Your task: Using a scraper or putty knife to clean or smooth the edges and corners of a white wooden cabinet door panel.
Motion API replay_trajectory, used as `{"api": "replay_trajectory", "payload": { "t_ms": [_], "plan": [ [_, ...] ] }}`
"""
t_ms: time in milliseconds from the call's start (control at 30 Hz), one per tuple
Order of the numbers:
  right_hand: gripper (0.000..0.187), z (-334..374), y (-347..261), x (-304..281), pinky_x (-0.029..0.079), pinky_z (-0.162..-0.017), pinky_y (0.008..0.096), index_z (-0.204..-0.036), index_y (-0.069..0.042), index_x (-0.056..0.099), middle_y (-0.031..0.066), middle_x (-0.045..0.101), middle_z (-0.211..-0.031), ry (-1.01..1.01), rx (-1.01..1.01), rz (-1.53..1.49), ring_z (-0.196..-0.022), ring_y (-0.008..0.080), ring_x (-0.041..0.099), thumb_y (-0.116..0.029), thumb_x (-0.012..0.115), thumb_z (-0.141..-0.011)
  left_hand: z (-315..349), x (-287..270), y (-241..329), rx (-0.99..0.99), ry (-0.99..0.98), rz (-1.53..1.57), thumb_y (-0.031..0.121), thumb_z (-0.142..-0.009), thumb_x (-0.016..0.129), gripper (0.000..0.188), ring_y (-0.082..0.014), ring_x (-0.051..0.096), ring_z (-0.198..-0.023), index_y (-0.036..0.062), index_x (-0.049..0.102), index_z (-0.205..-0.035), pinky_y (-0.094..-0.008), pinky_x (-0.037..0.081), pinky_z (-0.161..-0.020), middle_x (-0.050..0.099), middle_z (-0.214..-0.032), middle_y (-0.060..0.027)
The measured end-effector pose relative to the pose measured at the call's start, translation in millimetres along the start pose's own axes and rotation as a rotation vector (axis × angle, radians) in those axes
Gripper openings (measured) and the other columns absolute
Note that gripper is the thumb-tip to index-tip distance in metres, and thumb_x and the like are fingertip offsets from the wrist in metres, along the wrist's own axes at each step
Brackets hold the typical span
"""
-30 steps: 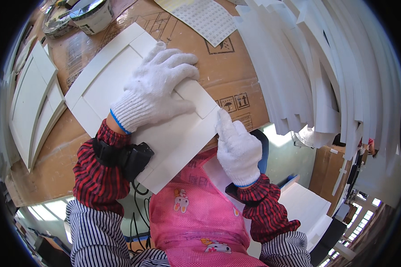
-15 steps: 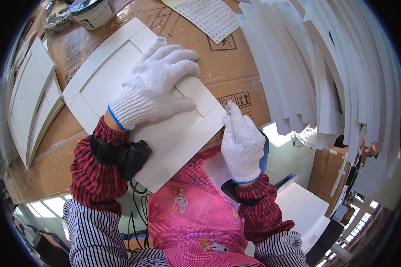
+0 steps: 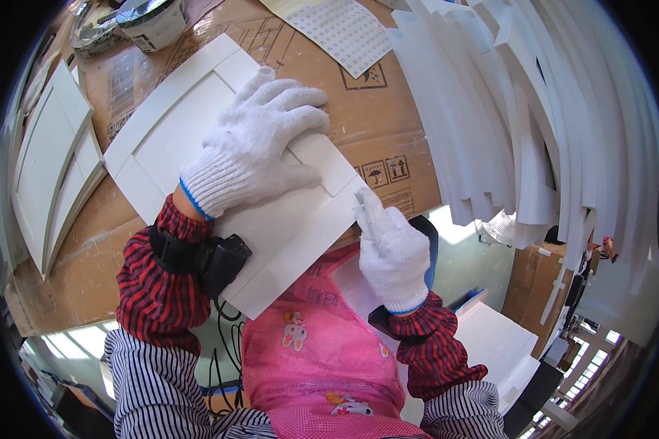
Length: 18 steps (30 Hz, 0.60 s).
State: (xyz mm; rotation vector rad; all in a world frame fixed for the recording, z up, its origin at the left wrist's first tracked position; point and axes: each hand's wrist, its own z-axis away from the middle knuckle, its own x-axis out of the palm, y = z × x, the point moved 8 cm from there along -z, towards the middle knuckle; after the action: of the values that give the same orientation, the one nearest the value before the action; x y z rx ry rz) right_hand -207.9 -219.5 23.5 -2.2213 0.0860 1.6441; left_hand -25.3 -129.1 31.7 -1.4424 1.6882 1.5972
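A white framed panel (image 3: 278,252) with a recessed middle lies tilted on the cardboard-covered table, its near corner reaching out past the table's edge. My left hand (image 3: 260,139), in a white knit glove, rests flat on the panel with its fingers spread. At the panel's right edge is my right hand (image 3: 394,252), gloved too, its fingers closed with the index finger and thumb at the edge. A small greyish bit shows at those fingertips; whether it is a held thing or dirt on the glove is unclear.
More white panels (image 3: 51,157) lie on the left of the cardboard (image 3: 373,124). Long white strips (image 3: 476,110) stand stacked at right. A tub (image 3: 152,25) and a dotted paper sheet (image 3: 337,33) are at the back. White boards (image 3: 494,336) sit below right; black cables (image 3: 227,351) hang under the table.
My right hand has slid along the panel's right edge toward me and slightly left. The left hand and the panel have hardly moved.
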Motion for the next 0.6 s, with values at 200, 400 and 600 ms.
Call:
{"api": "replay_trajectory", "payload": {
  "t_ms": [200, 400, 600],
  "plan": [
    [0.044, -8.8, 6.4, -1.9, 0.048, -0.05, 0.0374, -0.132, -0.011, 0.068, 0.0072, 0.057, -0.074, 0.069, -0.035, 0.053, -0.054, 0.0268, 0.06, -0.014, 0.075, -0.089, 0.4, 1.2, -1.5, 0.008, 0.028, 0.029, 0.023, -0.066, 0.089, 0.056, -0.035, 0.049, -0.138, 0.0117, 0.066, -0.116, -0.0484, 0.04, -0.118, 0.06, -0.141, -0.0083],
    [0.042, -5.7, 9.1, 0.8, 0.048, -0.049, 0.0367, -0.132, -0.011, 0.068, 0.0072, 0.056, -0.073, 0.071, -0.036, -0.001, -0.053, 0.0263, 0.059, -0.016, 0.074, -0.091, -1.0, 1.4, 0.4, -0.003, 0.012, 0.023, 0.022, -0.066, 0.089, 0.057, -0.0349, 0.049, -0.138, 0.0116, 0.066, -0.117, -0.0487, 0.04, -0.118, 0.06, -0.14, -0.0081],
    [0.046, -6.4, 0.5, -5.7, 0.045, -0.047, 0.0375, -0.133, -0.012, 0.068, 0.0065, 0.055, -0.073, -0.003, -0.041, 0.032, -0.051, 0.0261, 0.058, -0.019, 0.075, -0.089, -1.4, -1.5, 0.4, 0.004, 0.014, 0.019, 0.022, -0.065, 0.089, 0.057, -0.0343, 0.049, -0.138, 0.0125, 0.066, -0.116, -0.0498, 0.037, -0.12, 0.06, -0.14, -0.0079]
  ]
}}
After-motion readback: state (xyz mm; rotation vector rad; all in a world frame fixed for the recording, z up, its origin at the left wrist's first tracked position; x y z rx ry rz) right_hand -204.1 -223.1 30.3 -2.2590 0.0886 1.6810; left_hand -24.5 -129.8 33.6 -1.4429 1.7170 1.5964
